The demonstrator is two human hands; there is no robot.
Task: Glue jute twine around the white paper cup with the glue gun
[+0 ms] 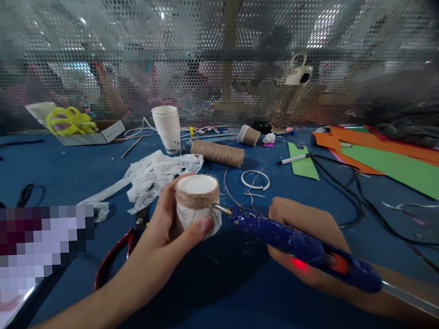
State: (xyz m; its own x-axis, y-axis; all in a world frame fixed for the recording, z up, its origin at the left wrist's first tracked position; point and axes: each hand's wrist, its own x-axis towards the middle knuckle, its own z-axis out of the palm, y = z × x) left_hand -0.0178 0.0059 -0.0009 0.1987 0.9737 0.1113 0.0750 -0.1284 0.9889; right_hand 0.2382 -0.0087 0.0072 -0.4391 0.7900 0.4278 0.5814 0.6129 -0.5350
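Observation:
My left hand [164,230] is wrapped round an upturned white paper cup [198,204] that has a band of brown jute twine wound near its top. My right hand [306,233] grips a blue glue gun [303,245]. Its metal nozzle touches the right side of the cup, just below the twine band. A red light glows on the gun's body. Both hands hover over the blue table [217,290].
Behind the cup lie white lace [154,177], a spool of jute twine [217,153], a stack of paper cups [167,128], a second wrapped cup [249,135] and a marker [294,159]. Coloured paper sheets [386,157] and black cables [355,197] lie right. Red-handled pliers [117,246] lie left. Perforated screen behind.

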